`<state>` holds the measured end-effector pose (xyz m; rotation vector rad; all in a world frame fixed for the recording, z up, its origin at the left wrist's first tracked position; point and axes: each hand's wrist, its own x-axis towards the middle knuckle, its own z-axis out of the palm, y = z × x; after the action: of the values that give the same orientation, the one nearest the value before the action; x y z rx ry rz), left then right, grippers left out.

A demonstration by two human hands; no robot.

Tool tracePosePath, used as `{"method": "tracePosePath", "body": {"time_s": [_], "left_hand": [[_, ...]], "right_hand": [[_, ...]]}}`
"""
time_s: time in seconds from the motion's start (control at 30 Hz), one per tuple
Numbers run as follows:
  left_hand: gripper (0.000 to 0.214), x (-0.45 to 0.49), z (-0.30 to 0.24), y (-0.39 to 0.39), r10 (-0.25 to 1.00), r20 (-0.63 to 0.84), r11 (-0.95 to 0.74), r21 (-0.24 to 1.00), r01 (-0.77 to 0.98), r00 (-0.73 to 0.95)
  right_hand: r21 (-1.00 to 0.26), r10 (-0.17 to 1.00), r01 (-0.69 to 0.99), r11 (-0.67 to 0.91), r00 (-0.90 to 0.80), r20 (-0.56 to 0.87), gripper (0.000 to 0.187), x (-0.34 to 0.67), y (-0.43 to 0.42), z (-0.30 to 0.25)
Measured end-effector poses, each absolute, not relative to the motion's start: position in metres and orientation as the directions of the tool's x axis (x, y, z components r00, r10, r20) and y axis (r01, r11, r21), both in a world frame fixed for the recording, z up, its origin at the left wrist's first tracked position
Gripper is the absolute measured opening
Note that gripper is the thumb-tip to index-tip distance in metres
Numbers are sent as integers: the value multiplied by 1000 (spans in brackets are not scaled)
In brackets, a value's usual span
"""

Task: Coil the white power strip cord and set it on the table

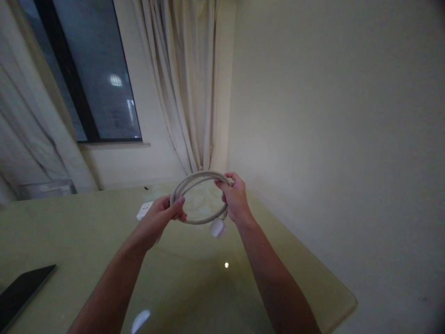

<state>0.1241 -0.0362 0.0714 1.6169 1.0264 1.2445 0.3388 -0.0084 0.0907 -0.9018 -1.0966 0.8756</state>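
A pale grey cable [200, 221], coiled into a loop of several turns, is held up above the table between both hands. My left hand [162, 215] pinches the loop's left side, thumb on top. On the far right side, my right hand [236, 197] is closed around the coil. A white plug [217, 228] dangles from the cable just below my right hand. Partly hidden behind my left wrist is a white power strip end [144, 210]; whether it joins the cable cannot be seen.
The pale green glossy table [194, 283] reaches a plain wall [333, 139] on the right. A dark flat device [24, 290] lies at the left front edge. A small black bit [146, 188] rests near the back. Curtains [194, 93] and a window [100, 69] stand behind.
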Motion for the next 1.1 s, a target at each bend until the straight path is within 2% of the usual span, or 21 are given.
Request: {"method": "tracePosePath", "body": {"time_s": [0.07, 0.17, 0.3, 0.4, 0.47, 0.53, 0.67, 0.77, 0.83, 0.9, 1.0, 1.1], "left_hand": [[63, 130, 71, -38, 938, 284, -270, 958, -93, 197], [69, 136, 77, -43, 953, 236, -188, 952, -242, 189], [71, 136, 88, -53, 977, 182, -163, 974, -158, 114], [66, 136, 92, -60, 982, 182, -182, 983, -12, 49], [64, 137, 94, -63, 981, 190, -191, 982, 13, 41], [63, 138, 96, -64, 978, 198, -197, 980, -26, 61], [57, 139, 94, -60, 959, 231, -202, 963, -179, 164], [54, 141, 86, -56, 929, 268, -207, 948, -240, 255], [56, 146, 81, -54, 904, 287, -209, 943, -258, 316], [56, 152, 76, -54, 897, 310, -242, 941, -235, 315], [48, 158, 73, -55, 908, 334, -310, 942, -132, 254], [47, 159, 70, -55, 905, 325, -295, 944, -144, 275]], "right_hand": [[-921, 914, -87, 379, 192, 357, 26, 341, -6, 91], [-847, 860, 225, 482, 65, 507, 19, 341, -15, 94], [-602, 780, 588, 540, -80, 621, 10, 332, -40, 104], [-456, 744, 664, 593, -235, 625, 9, 325, -52, 109], [-454, 725, 618, 642, -297, 621, 11, 326, -51, 109], [-522, 725, 538, 661, -282, 628, 19, 329, -45, 106], [-749, 785, 257, 610, -67, 616, 31, 337, -28, 101], [-883, 881, -51, 467, 115, 459, 35, 338, -21, 100], [-897, 916, -205, 391, 179, 359, 39, 340, -18, 101], [-880, 918, -287, 379, 241, 316, 45, 343, -16, 103], [-848, 894, -330, 415, 322, 312, 51, 348, -15, 106], [-835, 896, -365, 412, 326, 301, 52, 350, -15, 108]]}}
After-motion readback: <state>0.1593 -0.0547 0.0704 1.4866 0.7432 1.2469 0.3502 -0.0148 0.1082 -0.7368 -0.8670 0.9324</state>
